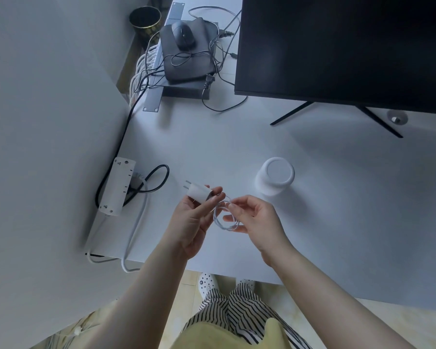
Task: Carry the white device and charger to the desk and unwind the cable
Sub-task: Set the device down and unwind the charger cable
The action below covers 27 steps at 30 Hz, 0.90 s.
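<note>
The white cylindrical device (275,176) stands upright on the white desk (337,210), right of my hands. My left hand (194,220) is shut on the white charger plug (198,192), its two prongs pointing up and left. A thin white cable (224,217) hangs from the charger in a small coil between my hands. My right hand (254,217) pinches that coil with thumb and forefinger, the other fingers spread beneath it. Both hands hover just above the desk near its front edge.
A white power strip (117,185) with a black cord lies at the desk's left edge against the wall. A black monitor (342,49) on thin legs stands at the back right. A black mouse (183,35) on dark boxes with tangled cables sits at the back left.
</note>
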Motion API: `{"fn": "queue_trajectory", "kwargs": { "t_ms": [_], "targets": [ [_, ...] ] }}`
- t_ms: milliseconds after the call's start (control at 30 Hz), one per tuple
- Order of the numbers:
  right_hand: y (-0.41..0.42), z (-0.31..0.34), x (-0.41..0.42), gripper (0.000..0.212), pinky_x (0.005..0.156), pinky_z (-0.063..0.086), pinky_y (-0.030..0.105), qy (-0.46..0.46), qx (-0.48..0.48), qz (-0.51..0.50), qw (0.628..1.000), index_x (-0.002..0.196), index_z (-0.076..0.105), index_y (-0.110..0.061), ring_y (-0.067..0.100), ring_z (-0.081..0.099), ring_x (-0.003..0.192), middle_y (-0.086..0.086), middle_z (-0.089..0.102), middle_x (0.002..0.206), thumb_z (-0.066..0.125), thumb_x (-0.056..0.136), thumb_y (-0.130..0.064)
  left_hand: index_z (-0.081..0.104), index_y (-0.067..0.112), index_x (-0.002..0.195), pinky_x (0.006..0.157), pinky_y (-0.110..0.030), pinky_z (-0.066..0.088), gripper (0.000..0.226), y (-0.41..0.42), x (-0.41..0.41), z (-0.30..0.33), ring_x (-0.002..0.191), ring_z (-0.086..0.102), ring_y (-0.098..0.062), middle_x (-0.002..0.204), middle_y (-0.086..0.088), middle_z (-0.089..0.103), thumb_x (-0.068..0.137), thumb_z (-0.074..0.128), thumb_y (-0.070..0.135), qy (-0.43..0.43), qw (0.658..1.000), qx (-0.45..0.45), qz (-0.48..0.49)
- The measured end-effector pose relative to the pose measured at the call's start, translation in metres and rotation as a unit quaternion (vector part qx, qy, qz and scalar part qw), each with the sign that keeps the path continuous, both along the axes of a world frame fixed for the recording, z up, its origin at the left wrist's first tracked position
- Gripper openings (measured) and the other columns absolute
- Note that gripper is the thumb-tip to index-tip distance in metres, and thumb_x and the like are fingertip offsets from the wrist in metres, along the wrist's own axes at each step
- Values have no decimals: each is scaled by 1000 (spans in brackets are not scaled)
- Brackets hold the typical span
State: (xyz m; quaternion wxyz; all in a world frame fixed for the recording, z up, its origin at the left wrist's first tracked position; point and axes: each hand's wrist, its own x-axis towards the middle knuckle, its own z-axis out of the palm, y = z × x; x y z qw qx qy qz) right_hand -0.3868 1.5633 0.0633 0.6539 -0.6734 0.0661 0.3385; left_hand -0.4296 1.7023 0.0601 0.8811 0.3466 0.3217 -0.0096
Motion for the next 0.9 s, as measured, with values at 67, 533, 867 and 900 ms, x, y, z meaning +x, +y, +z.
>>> {"fn": "queue_trajectory", "kwargs": {
  "t_ms": [67, 533, 867, 900],
  "targets": [
    [2, -1, 1, 5, 70, 58, 29, -14, -12, -6, 1000, 88, 68, -8, 18, 69, 81, 16, 74, 95, 66, 88, -12, 60, 8, 98, 73, -22, 56, 31, 1, -1, -2, 86, 72, -15, 95, -6, 72, 70, 68, -3, 2, 1000, 12, 3],
    [-10, -2, -8, 5, 96, 46, 34, -15, 2, -16, 1000, 69, 65, -25, 16, 54, 118, -3, 56, 121, 63, 71, -29, 56, 11, 97, 67, -17, 56, 24, 16, -6, -9, 78, 72, -10, 93, -4, 70, 84, 57, -10, 31, 997, 26, 69],
    [-9, 10, -7, 19, 64, 41, 10, -101, -6, -43, 994, 80, 73, -20, -2, 58, 76, -8, 72, 93, 59, 92, -14, 58, 2, 103, 60, -16, 54, 16, 29, -10, -13, 67, 69, -7, 93, -9, 64, 88, 56, -3, 32, 995, 8, 99],
    [-10, 11, -7, 19, 61, 40, 13, -74, 42, -60, 995, 85, 72, -17, 2, 56, 69, -6, 74, 85, 57, 92, -8, 59, 3, 100, 60, -15, 54, 14, 31, -11, -13, 66, 69, -7, 93, -9, 64, 89, 55, -4, 33, 994, 10, 104]
  ]
}}
